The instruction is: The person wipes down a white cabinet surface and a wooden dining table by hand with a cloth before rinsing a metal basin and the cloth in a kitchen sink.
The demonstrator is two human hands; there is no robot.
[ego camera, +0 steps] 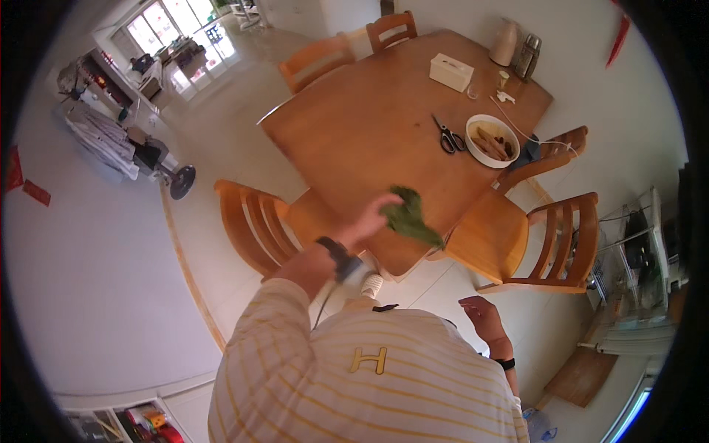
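Observation:
My left hand (376,216) reaches out over the near end of the wooden table (354,133). It grips a crumpled dark green cloth (411,219), blurred, whose lower end hangs towards the table's right edge. A dark band circles that wrist. Off the table, by my right side, my right hand (484,320) hangs with its fingers slightly bent and apart, and nothing shows in it. Farther up the tabletop, scissors with black handles (451,139) lie against or close beside a white bowl (492,142). Brown, elongated pieces of food (490,143) fill part of the bowl.
A tissue box (451,72), a pink jug (504,44), a glass-like flask (528,56) and a small cup (503,79) stand at the far end. A white cable (515,124) crosses the right edge. Wooden chairs (249,227) surround the table; another chair (562,243) stands right.

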